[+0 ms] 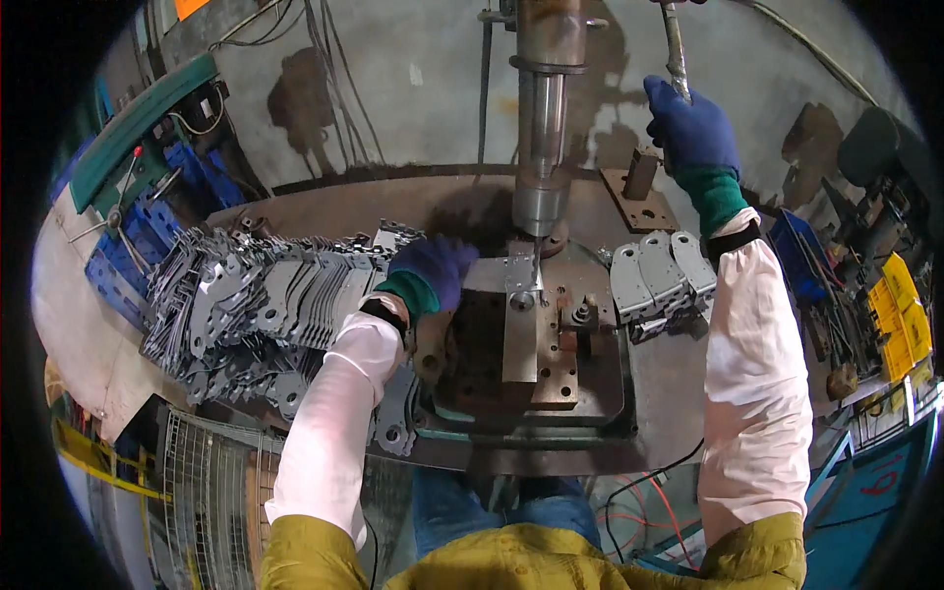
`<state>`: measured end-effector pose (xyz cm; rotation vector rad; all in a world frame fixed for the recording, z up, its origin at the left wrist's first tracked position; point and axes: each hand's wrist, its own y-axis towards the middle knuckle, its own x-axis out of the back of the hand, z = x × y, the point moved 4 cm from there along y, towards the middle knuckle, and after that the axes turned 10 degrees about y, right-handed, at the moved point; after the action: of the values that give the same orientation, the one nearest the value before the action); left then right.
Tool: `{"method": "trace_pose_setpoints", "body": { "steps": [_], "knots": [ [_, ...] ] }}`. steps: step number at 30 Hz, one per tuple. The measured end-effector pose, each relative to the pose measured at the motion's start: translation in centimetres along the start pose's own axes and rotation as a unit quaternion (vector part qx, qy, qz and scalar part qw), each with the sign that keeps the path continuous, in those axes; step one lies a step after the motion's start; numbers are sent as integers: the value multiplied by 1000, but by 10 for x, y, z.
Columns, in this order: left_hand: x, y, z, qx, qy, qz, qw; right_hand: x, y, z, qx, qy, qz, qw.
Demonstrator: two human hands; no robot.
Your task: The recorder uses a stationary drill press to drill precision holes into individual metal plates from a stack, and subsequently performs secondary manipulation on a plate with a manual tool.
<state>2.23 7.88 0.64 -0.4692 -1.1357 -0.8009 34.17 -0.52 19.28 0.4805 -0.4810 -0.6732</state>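
My left hand (433,272), in a blue glove with a green cuff, is closed on the near end of a flat grey metal plate (489,276). The plate reaches right onto the steel die block (521,344), beneath the press ram (541,197). Slight blur and the glove hide how the fingertips sit. Raised at the upper right, my right hand (693,128) wraps round a worn metal lever (676,49), whose top end leaves the picture.
Left of the die lies a large heap of stamped metal plates (285,305). A smaller stack of plates (659,270) lies to the right. Behind it stands a rusty post on a base plate (644,202). Yellow bins (900,305) are at the far right, a wire basket (211,482) at the lower left.
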Motion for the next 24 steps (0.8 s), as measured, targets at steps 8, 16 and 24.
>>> {"method": "trace_pose_setpoints", "body": {
  "steps": [8,16,24],
  "knots": [
    [0,0,6,-22,9,-6,1000,-6,1,2,41,-54,-47,997],
    [-7,6,9,-14,-5,-33,999,-17,17,-3,43,-98,-135,985],
    [-5,3,9,-15,-17,-41,999,-20,16,0,85,-71,-136,985]
  ]
}}
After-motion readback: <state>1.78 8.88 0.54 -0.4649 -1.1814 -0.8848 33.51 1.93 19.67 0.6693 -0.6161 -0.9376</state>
